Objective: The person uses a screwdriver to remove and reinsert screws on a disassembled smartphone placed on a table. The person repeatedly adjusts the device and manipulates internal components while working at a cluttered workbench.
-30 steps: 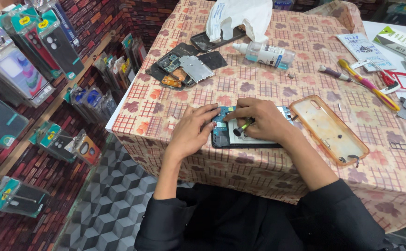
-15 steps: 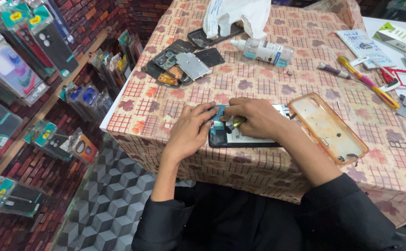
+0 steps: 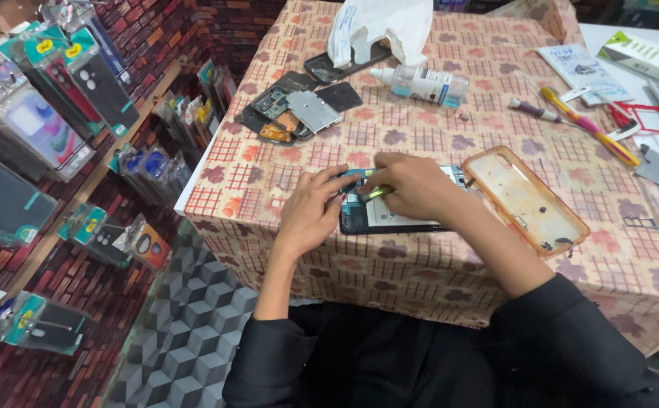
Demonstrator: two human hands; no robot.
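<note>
On the table's (image 3: pixel 284 170) near edge lies an opened phone (image 3: pixel 393 215); left hand (image 3: pixel 310 211) steadies its left end, fingers curled; right hand (image 3: pixel 412 185) grips a small yellow-green tool (image 3: pixel 378 192) over it, beside an orange case (image 3: pixel 526 198)

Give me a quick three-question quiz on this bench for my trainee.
1. True or false: both hands rest on the opened phone.
2. Which hand holds the thin yellow-green tool: left hand or right hand?
3. What lies just right of the phone? A) orange case B) white bottle C) white bag

Key: 1 true; 2 right hand; 3 A
</note>
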